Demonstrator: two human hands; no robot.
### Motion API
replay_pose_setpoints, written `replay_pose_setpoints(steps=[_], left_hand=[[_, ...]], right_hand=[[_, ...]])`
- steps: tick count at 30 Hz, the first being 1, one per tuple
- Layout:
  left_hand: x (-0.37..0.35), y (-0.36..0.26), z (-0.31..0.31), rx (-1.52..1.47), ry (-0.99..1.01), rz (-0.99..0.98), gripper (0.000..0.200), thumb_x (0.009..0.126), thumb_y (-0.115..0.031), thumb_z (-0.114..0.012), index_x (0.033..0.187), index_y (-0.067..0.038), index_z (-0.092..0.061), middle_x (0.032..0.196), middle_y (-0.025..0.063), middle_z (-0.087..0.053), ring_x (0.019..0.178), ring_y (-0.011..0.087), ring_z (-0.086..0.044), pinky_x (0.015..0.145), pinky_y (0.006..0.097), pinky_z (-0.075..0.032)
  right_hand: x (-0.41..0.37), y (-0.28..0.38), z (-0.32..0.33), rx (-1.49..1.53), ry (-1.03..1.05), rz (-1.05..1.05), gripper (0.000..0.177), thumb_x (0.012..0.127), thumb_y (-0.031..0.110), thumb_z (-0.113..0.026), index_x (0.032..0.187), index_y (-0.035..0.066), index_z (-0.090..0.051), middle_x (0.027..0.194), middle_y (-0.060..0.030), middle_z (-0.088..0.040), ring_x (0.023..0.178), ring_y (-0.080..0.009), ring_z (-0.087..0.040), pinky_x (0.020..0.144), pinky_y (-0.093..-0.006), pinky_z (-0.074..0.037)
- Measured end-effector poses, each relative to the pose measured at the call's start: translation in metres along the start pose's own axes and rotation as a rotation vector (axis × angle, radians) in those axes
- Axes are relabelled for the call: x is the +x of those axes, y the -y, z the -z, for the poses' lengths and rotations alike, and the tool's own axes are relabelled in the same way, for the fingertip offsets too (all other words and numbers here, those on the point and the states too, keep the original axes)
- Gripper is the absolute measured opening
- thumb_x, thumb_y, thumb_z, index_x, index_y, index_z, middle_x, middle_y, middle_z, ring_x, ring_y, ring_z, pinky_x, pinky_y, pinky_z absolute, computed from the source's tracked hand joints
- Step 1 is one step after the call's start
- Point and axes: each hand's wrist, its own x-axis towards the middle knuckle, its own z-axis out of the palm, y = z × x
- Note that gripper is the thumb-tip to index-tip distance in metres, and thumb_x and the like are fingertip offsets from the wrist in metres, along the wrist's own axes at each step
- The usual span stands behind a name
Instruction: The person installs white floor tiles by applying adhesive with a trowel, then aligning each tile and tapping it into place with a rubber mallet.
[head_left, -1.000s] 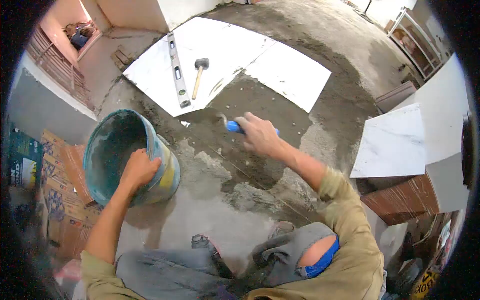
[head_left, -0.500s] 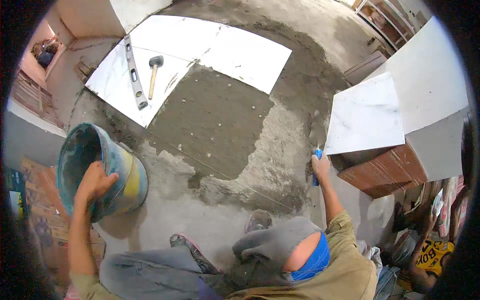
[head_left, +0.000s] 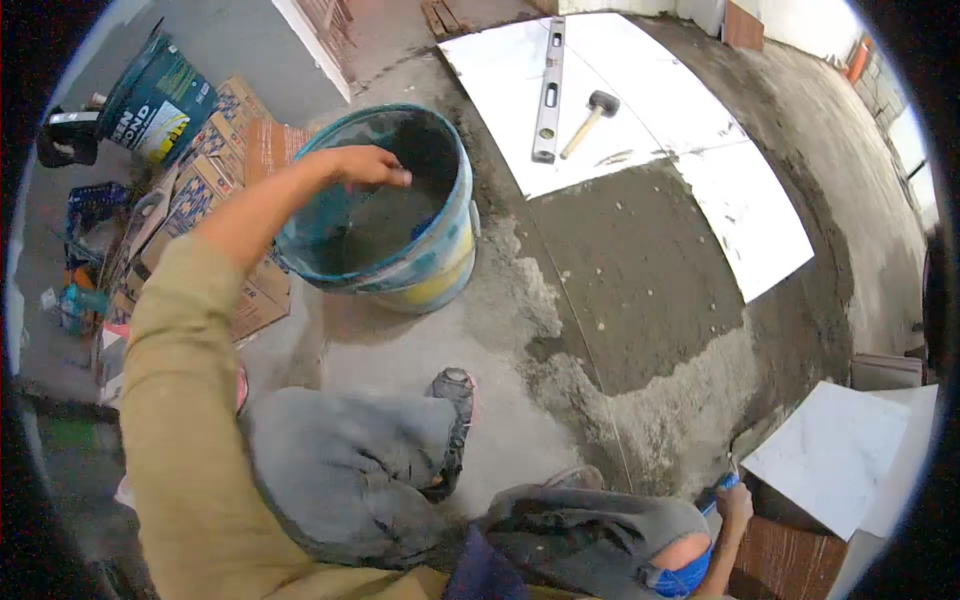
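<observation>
My left hand (head_left: 375,167) is over the mouth of a blue-green bucket (head_left: 455,262), its fingers bent together; what they hold, if anything, is too small to make out. Grey stuff lies inside the bucket. At the lower right, my right hand (head_left: 737,503) is wrapped round the blue handle of a tool (head_left: 730,480), beside a leaning marble-look tile (head_left: 835,455). A patch of wet mortar (head_left: 640,270) borders the laid white tiles (head_left: 640,75). On those tiles rest a spirit level (head_left: 549,95) and a mallet (head_left: 590,122).
Cardboard boxes (head_left: 195,190) and a dark green bucket (head_left: 160,95) stand at the left. A string (head_left: 583,335) runs along the mortar's near edge. Brown tiles (head_left: 790,560) lean at the lower right. My legs and shoes are at the bottom.
The view has turned left, so the bucket and tiles appear farther right. My left hand has gone from the bucket's near rim to over its opening. My right hand still grips the blue handle.
</observation>
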Motion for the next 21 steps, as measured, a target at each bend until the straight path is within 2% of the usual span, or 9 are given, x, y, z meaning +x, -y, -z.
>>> replay_pose_setpoints(steps=[2,3,4,5,6,9,11,13,21], left_hand=[[0.058,0.027,-0.007,0.629,0.009,-0.069,0.083,0.083,-0.075,-0.049,0.134,-0.01,-0.055,0.121,0.0205,-0.064,0.112,0.0355,-0.06,0.096,0.0467,-0.046],[0.041,-0.013,-0.012,0.613,0.301,0.052,0.083,0.085,-0.063,-0.058,0.145,-0.009,-0.04,0.146,0.0164,-0.044,0.126,0.0379,-0.05,0.104,0.0513,-0.039],[0.04,-0.016,-0.027,0.621,0.216,0.082,0.083,0.084,-0.061,-0.06,0.146,-0.01,-0.039,0.145,0.0175,-0.046,0.126,0.0394,-0.049,0.106,0.05,-0.038],[0.131,0.067,-0.054,0.499,0.227,-0.129,0.077,0.084,-0.062,-0.06,0.139,-0.009,-0.05,0.14,0.0199,-0.051,0.126,0.0387,-0.049,0.104,0.0482,-0.038],[0.077,0.016,-0.059,0.569,0.226,-0.197,0.067,0.083,-0.056,-0.064,0.13,-0.009,-0.059,0.128,0.0193,-0.059,0.118,0.0348,-0.056,0.098,0.049,-0.044],[0.134,0.074,-0.106,0.602,0.34,-0.141,0.066,0.082,-0.053,-0.064,0.13,-0.009,-0.058,0.127,0.0186,-0.059,0.116,0.034,-0.056,0.096,0.0481,-0.044],[0.152,0.099,-0.123,0.604,0.382,-0.11,0.065,0.082,-0.052,-0.064,0.13,-0.009,-0.058,0.126,0.0181,-0.06,0.115,0.0334,-0.057,0.094,0.0475,-0.045],[0.165,0.11,-0.137,0.613,0.41,-0.092,0.065,0.081,-0.05,-0.064,0.13,-0.009,-0.058,0.125,0.0176,-0.06,0.113,0.0328,-0.057,0.093,0.0469,-0.046],[0.187,0.101,-0.157,0.598,0.455,-0.07,0.063,0.079,-0.043,-0.064,0.131,-0.008,-0.058,0.122,0.0157,-0.061,0.107,0.0306,-0.059,0.088,0.0446,-0.048]], right_hand=[[-0.027,0.027,0.051,-0.046,-0.035,-0.009,0.042,0.085,0.041,-0.065,0.105,0.004,-0.065,0.096,-0.0227,-0.068,0.092,-0.0418,-0.066,0.079,-0.0491,-0.053],[-0.041,0.044,0.083,0.085,-0.043,0.163,0.038,0.085,0.036,-0.065,0.104,0.003,-0.065,0.094,-0.0224,-0.068,0.089,-0.0411,-0.066,0.077,-0.048,-0.052],[-0.054,0.063,0.106,0.214,-0.052,0.327,0.034,0.086,0.032,-0.065,0.102,0.001,-0.065,0.092,-0.0221,-0.068,0.086,-0.0405,-0.066,0.075,-0.0469,-0.052],[-0.067,0.079,0.122,0.255,-0.147,0.442,0.031,0.086,0.028,-0.065,0.101,0.001,-0.065,0.091,-0.0221,-0.068,0.085,-0.0399,-0.065,0.075,-0.0464,-0.051],[-0.081,0.093,0.135,0.289,-0.241,0.55,0.027,0.087,0.025,-0.064,0.099,0.001,-0.066,0.091,-0.022,-0.067,0.084,-0.0394,-0.065,0.075,-0.046,-0.051],[-0.124,0.133,0.184,0.174,-0.144,0.561,0.026,0.084,0.022,-0.068,0.1,0.001,-0.066,0.089,-0.0198,-0.066,0.084,-0.0378,-0.064,0.073,-0.0451,-0.051],[-0.155,0.152,0.219,0.023,-0.09,0.774,0.029,0.083,0.021,-0.067,0.105,0.001,-0.064,0.088,-0.0183,-0.063,0.083,-0.0376,-0.063,0.071,-0.0449,-0.051],[-0.187,0.171,0.242,0.015,-0.119,0.801,0.03,0.082,0.019,-0.066,0.106,0.001,-0.062,0.087,-0.0177,-0.061,0.084,-0.0374,-0.063,0.071,-0.0445,-0.051],[-0.263,0.229,0.23,-0.001,0.039,1.291,0.017,0.08,0.014,-0.056,0.093,0.003,-0.056,0.086,-0.0111,-0.06,0.082,-0.0271,-0.064,0.066,-0.0397,-0.053]])
